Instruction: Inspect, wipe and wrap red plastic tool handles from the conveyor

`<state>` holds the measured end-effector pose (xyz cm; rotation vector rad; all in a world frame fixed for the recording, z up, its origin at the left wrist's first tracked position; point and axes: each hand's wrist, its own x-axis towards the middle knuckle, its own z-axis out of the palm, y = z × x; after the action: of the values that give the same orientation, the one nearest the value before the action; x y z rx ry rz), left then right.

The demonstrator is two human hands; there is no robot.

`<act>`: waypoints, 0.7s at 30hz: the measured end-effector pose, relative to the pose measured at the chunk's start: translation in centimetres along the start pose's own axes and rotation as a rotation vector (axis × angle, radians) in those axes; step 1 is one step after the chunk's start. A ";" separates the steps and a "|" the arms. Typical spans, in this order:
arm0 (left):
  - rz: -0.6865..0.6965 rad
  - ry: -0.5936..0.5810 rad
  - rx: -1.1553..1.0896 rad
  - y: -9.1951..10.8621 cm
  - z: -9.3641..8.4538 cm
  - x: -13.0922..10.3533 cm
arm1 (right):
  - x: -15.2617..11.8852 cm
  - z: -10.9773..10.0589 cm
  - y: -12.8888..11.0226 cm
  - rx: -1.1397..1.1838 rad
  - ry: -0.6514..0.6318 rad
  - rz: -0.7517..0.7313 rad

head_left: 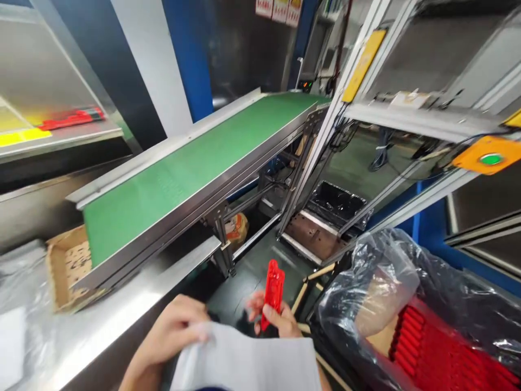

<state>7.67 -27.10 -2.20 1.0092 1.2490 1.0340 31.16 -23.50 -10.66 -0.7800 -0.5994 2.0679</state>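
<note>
Low in the view, my left hand (177, 328) is closed with its thumb on the upper left edge of a thin white sheet (252, 361); whether it is paper or foam I cannot tell. My right hand (285, 321) grips a long, narrow red plastic part (274, 289), held upright just beyond the sheet. The part's hollowed side shows, while the white sheet hides some of my right wrist. Many similar red parts (435, 347) lie in rows inside a box lined with clear plastic film (386, 260), to the right of my right hand.
A green conveyor belt (191, 157) slopes across from left to back. Below its near end sits a cardboard box (61, 277) on a metal table (134, 293). An aluminium frame with an orange button panel (488, 155) stands right. Another red part (73, 118) lies far left.
</note>
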 end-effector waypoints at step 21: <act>-0.236 -0.058 0.570 3.5 0.1 1.4 | 0.0 -1.7 -3.2 -0.088 0.318 -0.085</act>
<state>7.65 -24.94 0.85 1.2677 1.6136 0.4649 34.07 -21.50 -9.73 -1.0896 -0.5372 1.8010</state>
